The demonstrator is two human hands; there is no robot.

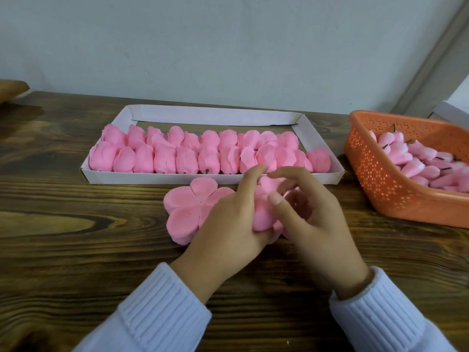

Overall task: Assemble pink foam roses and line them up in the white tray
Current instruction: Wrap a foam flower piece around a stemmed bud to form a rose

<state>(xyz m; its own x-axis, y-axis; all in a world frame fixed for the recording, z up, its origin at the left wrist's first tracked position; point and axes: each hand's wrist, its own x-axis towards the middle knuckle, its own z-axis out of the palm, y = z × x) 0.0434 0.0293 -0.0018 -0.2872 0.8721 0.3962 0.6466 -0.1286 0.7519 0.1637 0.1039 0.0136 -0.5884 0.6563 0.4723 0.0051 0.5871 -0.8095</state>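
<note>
Head view looks down on a half-made rose [264, 212] of pink foam, held just above the table between both hands, a little in front of the tray's near wall. The left hand [228, 219] wraps its curled fingers round the rose from the left, its forefinger lifted over the top. The right hand [317, 224] grips it from the right, with the thumb pressed on a petal and the other fingers bent over the bloom. Under and to the left of the hands lies a stack of flat petal pieces [187, 209], each cut in rounded lobes, partly covered by the left hand. Beyond it stands the white tray [213, 115], long side toward the person, with finished roses [177, 153] packed in two rows along its near half; the far strip of the tray shows the table through it. Well to the right sits an orange basket [380, 191] with perforated walls, holding pink buds [418, 158] with dark stems. All rest on a dark wooden table [76, 224] against a pale wall. Both wrists wear ribbed light sleeves [162, 308].
</note>
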